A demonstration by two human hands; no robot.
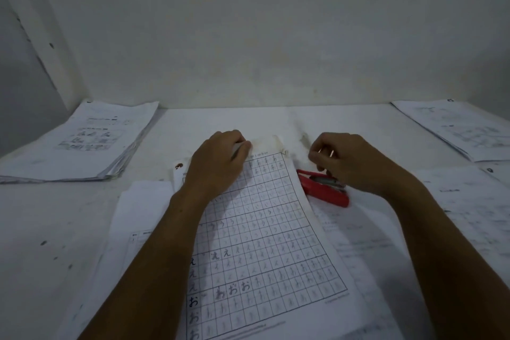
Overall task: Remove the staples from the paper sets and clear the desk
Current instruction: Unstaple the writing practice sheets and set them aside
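The grid worksheet [259, 232] lies mid-desk on other loose sheets, its top edge just beside the red stapler [323, 188]. It is thin, light and floppy, so it likely tears if tugged; best pinned flat near the stapled top corner while the staple is worked out. The left hand [218, 165] rests on the sheet's upper left, fingers curled over the top edge. The right hand [345, 160], just above the stapler, is curled as if pinching something small; what it has hold of I cannot tell. The staple itself is hidden. 2 paper stacks [82, 141] flank the stapler far left and right.
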